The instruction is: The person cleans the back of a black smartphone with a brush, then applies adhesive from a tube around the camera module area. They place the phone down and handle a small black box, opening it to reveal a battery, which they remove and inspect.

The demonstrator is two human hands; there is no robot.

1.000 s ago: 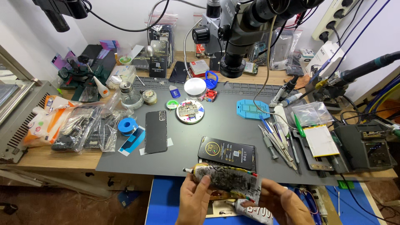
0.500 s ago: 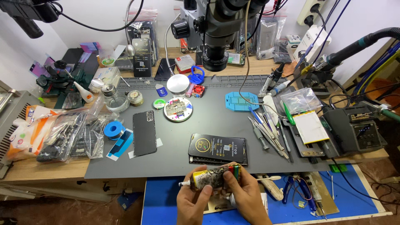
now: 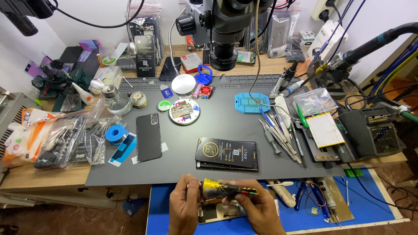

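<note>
I see a yellow patterned glue tube (image 3: 226, 190) lying level, gripped between my left hand (image 3: 185, 209) and right hand (image 3: 257, 211)

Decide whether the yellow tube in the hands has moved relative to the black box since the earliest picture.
Cannot tell: the camera itself shifted. The yellow tube lies below the black box, as before.

A flat black rectangular box with gold print (image 3: 227, 152) was laid near the front edge of the grey mat (image 3: 209, 124). Orange-and-white plastic pouches (image 3: 19, 135) were piled at the bench's left edge. A yellow-labelled tube (image 3: 226, 190) was held beyond the front edge.
</note>
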